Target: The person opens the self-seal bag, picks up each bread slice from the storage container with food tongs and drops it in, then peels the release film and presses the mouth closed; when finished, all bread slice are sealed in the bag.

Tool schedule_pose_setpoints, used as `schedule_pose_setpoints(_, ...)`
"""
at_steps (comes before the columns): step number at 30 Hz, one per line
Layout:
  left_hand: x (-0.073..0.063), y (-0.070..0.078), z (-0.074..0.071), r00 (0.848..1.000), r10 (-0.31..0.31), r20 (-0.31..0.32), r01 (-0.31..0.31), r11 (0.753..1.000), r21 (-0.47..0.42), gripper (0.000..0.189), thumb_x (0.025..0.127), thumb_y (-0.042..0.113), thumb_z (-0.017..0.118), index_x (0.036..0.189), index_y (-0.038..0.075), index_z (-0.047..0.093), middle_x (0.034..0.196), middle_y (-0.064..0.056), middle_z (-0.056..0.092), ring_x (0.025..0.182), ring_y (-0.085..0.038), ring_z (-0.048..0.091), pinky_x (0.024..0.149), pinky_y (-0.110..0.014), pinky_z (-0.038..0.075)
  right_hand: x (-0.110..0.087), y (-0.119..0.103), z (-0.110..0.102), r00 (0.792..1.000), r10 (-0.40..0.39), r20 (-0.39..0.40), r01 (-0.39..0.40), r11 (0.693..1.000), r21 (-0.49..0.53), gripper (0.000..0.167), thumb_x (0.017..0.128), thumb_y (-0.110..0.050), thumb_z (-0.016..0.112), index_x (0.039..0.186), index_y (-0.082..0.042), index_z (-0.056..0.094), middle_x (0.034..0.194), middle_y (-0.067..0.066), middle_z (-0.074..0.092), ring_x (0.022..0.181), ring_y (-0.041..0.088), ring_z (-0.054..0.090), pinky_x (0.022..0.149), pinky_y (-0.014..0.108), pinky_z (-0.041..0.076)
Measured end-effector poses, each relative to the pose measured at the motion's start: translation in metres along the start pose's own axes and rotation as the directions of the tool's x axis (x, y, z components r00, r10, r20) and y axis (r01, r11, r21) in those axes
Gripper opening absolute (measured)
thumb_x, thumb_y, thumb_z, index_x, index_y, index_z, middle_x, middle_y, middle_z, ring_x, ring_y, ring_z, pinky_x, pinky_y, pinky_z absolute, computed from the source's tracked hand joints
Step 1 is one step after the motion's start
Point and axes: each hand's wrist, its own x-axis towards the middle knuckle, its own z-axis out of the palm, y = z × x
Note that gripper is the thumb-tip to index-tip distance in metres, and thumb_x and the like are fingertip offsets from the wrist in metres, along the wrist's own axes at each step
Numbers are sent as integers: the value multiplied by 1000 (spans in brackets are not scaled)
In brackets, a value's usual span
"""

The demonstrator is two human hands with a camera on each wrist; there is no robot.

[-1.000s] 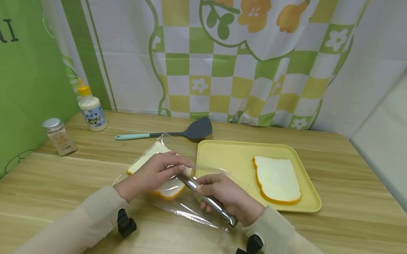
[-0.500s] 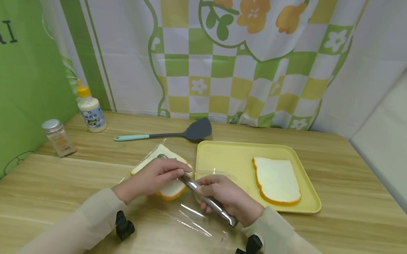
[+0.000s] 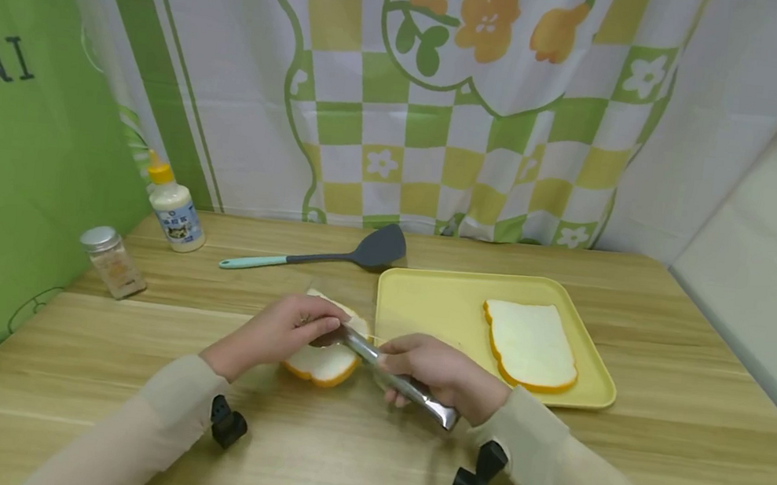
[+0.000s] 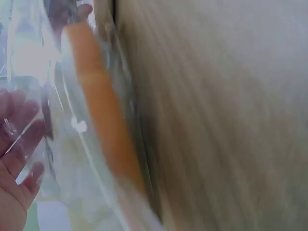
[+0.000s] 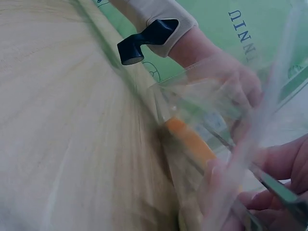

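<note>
My right hand [image 3: 432, 370] grips metal tongs [image 3: 408, 391], which slant up and left to a bread slice [image 3: 322, 366] left of the yellow tray [image 3: 400, 299]. The left hand [image 3: 283, 330] covers part of the slice, thumb and fingertips right at the tongs' arms, holding a clear plastic bag [image 5: 192, 96]. The left wrist view has the slice's orange crust edge [image 4: 103, 106] behind shiny film close over the table. The tongs' far end is hidden under the left hand. Another bread slice [image 3: 530, 344] lies on the tray.
Behind the hands lies a spatula [image 3: 381, 248] with a dark head and mint handle. A yellow-capped squeeze bottle [image 3: 178, 212] and a silver-lidded jar [image 3: 112, 261] stand at the left. Curtains close off the table's back [image 3: 468, 164].
The plastic film spread out below the tongs has drawn in and left, out of sight there. My left hand has shifted slightly left. The right hand and tongs have barely moved.
</note>
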Motion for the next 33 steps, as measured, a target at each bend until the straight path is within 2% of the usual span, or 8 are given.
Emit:
schedule_pose_setpoints(6, 0, -4, -6, 999, 2, -33, 0, 998, 64, 17, 94, 14, 55, 103, 11, 69, 97, -1, 67, 85, -12, 60, 75, -30, 50, -8, -4, -7, 1000, 26, 9, -26, 1000, 15, 42, 95, -9, 47, 131, 13, 39, 90, 12, 52, 57, 11, 55, 52, 19, 47)
schedule_pose_setpoints(10, 0, -8, -8, 1000, 3, -30, -1, 998, 68, 16, 94, 14, 55, 101, 12, 69, 97, 0, 68, 88, -12, 61, 80, -34, 50, -14, -4, -10, 999, 50, -1, -50, 999, 1, 43, 95, -9, 47, 133, 11, 39, 97, 14, 51, 58, 11, 57, 52, 19, 48)
schedule_pose_setpoints(15, 1, -9, -10, 999, 21, -37, -19, 998, 65, 15, 93, 13, 55, 99, 11, 69, 95, 1, 68, 87, -12, 62, 81, -34, 50, -23, -7, -16, 998, 65, -18, -65, 998, -6, 41, 94, -11, 50, 129, 9, 43, 94, 10, 48, 60, 12, 57, 54, 19, 49)
schedule_pose_setpoints(18, 2, -9, -12, 998, 36, -54, -31, 996, 82, 14, 93, 13, 56, 100, 11, 69, 95, 2, 69, 89, -13, 63, 81, -34, 50, -28, -7, -21, 998, 55, 2, -55, 998, -11, 38, 94, -10, 49, 125, 11, 44, 89, 9, 47, 60, 12, 57, 55, 19, 49)
schedule_pose_setpoints(27, 1, -14, -17, 989, 72, -130, -51, 986, 159, 13, 89, 9, 61, 97, 7, 70, 101, -7, 69, 102, -27, 62, 89, -43, 48, -51, -5, -44, 999, 9, 36, -6, 997, -79, 43, 95, -11, 49, 129, 13, 38, 91, 15, 50, 63, 14, 58, 58, 23, 49)
schedule_pose_setpoints(33, -3, -18, -28, 986, 23, -163, 6, 984, 175, 16, 91, 12, 59, 102, 6, 69, 104, -10, 68, 101, -28, 62, 83, -44, 50, -67, -6, -61, 996, -20, 83, 28, 995, -93, 51, 96, -16, 50, 134, 13, 33, 90, 15, 49, 68, 14, 60, 60, 22, 50)
